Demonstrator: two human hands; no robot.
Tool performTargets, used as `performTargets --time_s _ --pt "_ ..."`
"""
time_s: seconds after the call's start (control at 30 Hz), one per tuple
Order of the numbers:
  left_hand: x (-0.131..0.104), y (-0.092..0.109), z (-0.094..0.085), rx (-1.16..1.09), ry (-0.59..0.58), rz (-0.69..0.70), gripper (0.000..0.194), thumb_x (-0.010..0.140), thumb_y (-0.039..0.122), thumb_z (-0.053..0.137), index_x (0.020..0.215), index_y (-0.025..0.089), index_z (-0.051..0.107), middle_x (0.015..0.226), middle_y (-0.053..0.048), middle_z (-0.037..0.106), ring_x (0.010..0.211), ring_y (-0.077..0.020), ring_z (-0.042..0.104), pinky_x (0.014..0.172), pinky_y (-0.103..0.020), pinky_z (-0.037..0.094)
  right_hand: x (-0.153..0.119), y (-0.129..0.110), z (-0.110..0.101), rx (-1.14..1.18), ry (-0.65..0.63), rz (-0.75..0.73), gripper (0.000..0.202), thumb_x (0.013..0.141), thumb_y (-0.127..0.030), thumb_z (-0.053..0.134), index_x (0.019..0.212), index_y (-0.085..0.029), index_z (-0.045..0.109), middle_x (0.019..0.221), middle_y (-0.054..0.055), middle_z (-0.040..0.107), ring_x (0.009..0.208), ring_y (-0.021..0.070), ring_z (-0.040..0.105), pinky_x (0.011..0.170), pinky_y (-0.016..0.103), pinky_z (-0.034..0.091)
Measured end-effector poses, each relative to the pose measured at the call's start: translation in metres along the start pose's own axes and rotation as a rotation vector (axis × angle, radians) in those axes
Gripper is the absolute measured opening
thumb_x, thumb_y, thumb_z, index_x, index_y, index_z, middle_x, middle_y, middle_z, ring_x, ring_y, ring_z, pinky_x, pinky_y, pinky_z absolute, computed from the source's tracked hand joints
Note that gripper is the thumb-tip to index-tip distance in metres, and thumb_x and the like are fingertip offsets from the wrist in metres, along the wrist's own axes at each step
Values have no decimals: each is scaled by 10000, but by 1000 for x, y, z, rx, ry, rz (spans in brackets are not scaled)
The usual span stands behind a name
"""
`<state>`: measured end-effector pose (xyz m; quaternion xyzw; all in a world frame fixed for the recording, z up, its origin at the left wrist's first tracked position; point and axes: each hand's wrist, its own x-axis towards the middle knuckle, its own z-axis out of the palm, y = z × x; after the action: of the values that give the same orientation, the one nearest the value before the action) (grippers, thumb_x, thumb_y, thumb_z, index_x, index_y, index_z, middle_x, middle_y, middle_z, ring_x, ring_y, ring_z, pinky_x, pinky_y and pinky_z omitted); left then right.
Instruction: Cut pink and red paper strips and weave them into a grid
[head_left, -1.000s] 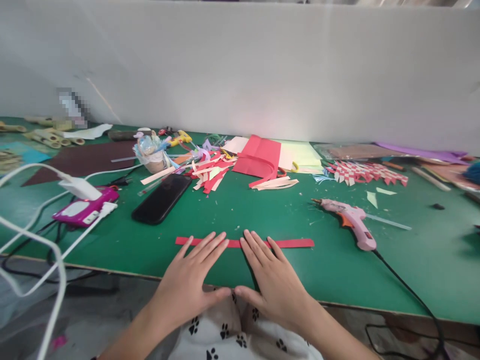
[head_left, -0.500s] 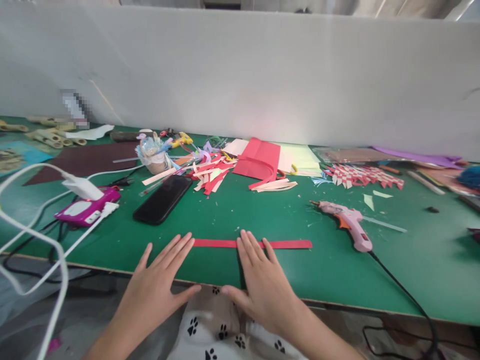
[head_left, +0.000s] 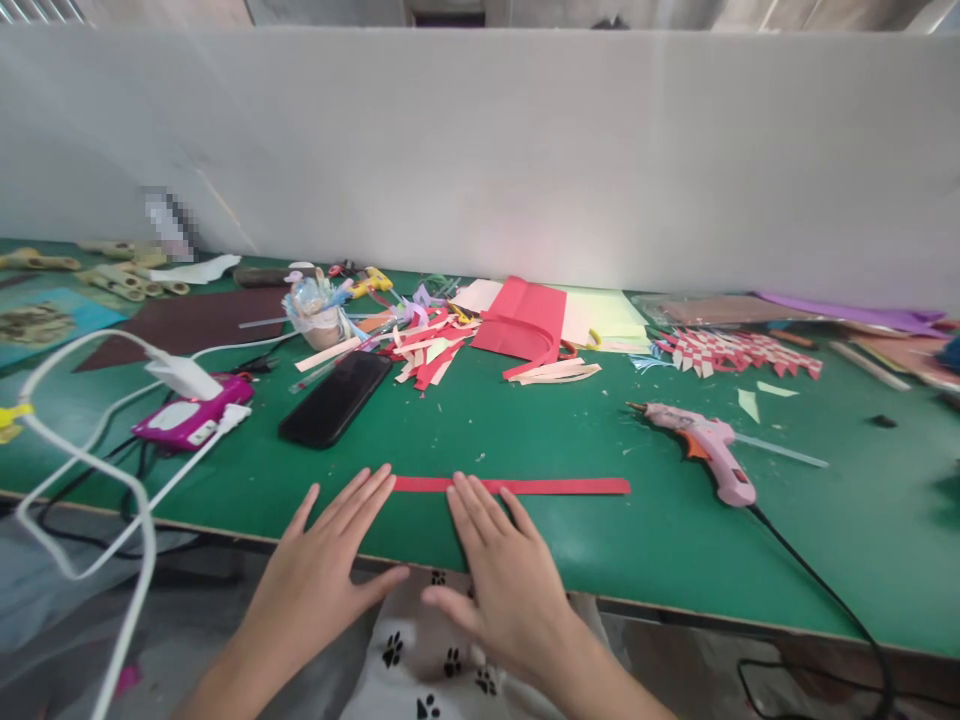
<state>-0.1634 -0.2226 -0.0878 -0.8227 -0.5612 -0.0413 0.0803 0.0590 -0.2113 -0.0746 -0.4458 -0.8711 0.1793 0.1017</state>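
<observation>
A long red paper strip (head_left: 562,487) lies flat, left to right, near the front edge of the green table. The fingertips of my left hand (head_left: 322,565) rest on its left end, hiding that end; the fingers are stretched out. My right hand (head_left: 506,560) is also spread, its fingertips pressing on the strip a little left of its middle. Both thumbs point inward, close to the table's edge. The strip's right end shows, uncovered.
A black phone (head_left: 335,398) and a purple power strip (head_left: 191,415) with white cables are at the left. A pink glue gun (head_left: 701,445) lies at the right. Behind are paper strips (head_left: 431,345), red paper (head_left: 521,318) and a woven red-and-white piece (head_left: 739,352).
My right hand has slid left along the strip, closer to my left hand. My left hand stays at the strip's left end. The whole view has shifted slightly.
</observation>
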Motion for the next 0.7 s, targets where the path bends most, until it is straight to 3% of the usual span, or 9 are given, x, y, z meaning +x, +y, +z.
performTargets --time_s 0.27,0.43,0.57,0.7 --pt "3 -1 -4 12 -6 17 769 788 601 405 1405 259 98 1395 -32 324 1242 -256 358 1016 -440 211 -54 60 -6 -288 180 158 665 852 -531 289 1396 -161 189 1434 38 214 1294 221 274 1021 440 276" --pt "2 -2 -4 -2 8 22 740 802 573 403 1405 257 112 1384 -42 350 1234 -257 372 1020 -431 231 -78 84 -10 -385 299 235 650 854 -483 340 1401 -173 176 1404 71 309 1250 239 355 978 459 322" --pt "3 -5 -7 -8 -1 26 654 833 522 392 1392 264 169 1370 -40 375 1223 -256 386 1007 -458 249 -81 93 -21 -362 308 230 615 846 -480 372 1362 -154 291 1355 105 400 1214 257 400 956 473 344" --pt "20 9 -15 -18 64 9 511 841 494 403 1276 226 409 1314 -65 451 1205 -275 390 1011 -492 227 -68 99 -33 -281 353 210 405 861 -373 401 1210 -188 489 1198 101 546 1098 237 495 964 479 326"
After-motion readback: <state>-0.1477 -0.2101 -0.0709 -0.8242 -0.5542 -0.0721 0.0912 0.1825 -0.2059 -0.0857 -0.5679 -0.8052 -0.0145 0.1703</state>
